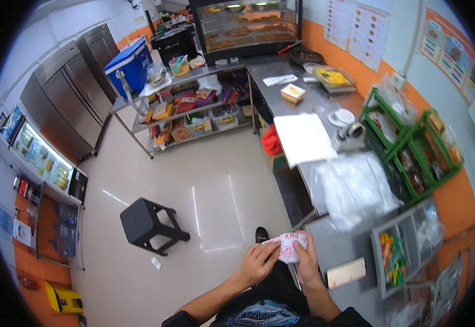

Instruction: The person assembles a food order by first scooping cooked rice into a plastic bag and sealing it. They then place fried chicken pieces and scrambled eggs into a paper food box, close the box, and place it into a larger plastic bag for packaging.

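Note:
A small rounded parcel in white paper with red print [290, 252] is held in front of my body, just left of the steel counter's edge [315, 231]. My right hand [309, 266] is closed around its right side, the thumb lying on top. At its left end, my left hand [259, 261] pinches the paper with fingers and thumb together. The wrapping hides what is inside. On the counter to the right lies a pale phone-like slab [346, 273].
Clear plastic bags [355, 188] and a white sheet [304, 139] lie along the right counter. Green crates [412, 147] and a grey divided tray [382, 261] stand near the wall. A black stool [147, 223] is on the floor at left. A food display case [248, 30] stands at the back.

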